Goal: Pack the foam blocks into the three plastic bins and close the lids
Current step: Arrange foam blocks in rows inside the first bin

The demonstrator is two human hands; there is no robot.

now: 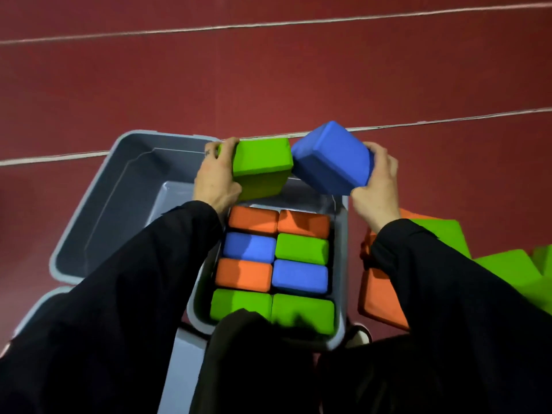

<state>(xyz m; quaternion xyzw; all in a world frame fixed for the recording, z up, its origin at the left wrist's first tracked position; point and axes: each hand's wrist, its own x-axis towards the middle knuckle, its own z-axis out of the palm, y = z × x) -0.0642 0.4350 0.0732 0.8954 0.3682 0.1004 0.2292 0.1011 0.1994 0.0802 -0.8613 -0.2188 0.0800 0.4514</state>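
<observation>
- the left hand (215, 177) is gripping a green block (262, 167) by its left end, fingers wrapping over the top, thumb below.
- the right hand (377, 186) is gripping a blue block (334, 158) by its right end; this block is tilting, its inner end lifting toward the green one.
- the two blocks are meeting, or nearly meeting, at their inner corners, hanging over the far end of the bin (341, 249).
- the bin is sitting just below the hands, between the sleeves, its long axis running away from the person.
- it is holding four rows of two blocks (276, 259), long sides running left to right; only the far strip is showing bare floor.
- judging from this, that gap is lying straight under both blocks, and each needs lowering with its long axis across the bin, the green going left, the blue levelling first.
- an empty bin (119, 186) is lying to the left, another grey piece (35, 312) nearer, and loose blocks (385, 291) are waiting on the right on the red floor (268, 85).
</observation>
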